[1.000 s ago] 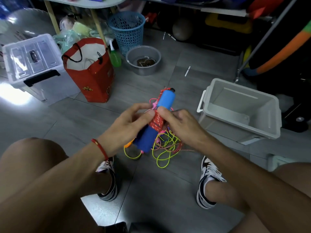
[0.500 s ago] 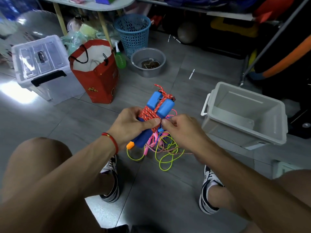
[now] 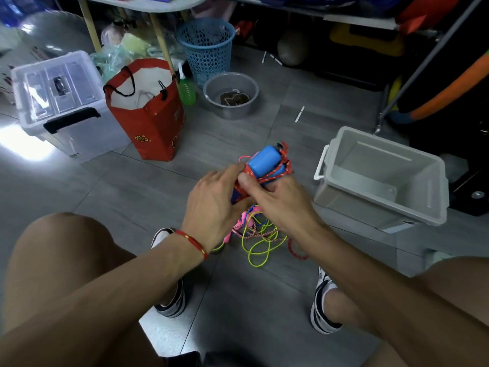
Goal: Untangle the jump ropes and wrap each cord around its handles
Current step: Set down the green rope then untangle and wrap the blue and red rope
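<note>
Where the blue handles [image 3: 265, 162] stood upright a moment ago, they are now tilted rightward, gripped by the left hand [image 3: 216, 200] and right hand [image 3: 280, 201] above the floor's tangle [image 3: 260, 234], the red cord [image 3: 272, 175] nearly wound.

A red bag [image 3: 148, 120] stands between a lidded clear box [image 3: 60, 102] and a grey basin [image 3: 231, 95].

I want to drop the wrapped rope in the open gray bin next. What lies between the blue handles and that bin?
In the head view, only bare gray floor separates the blue handles from the gray bin.
</note>
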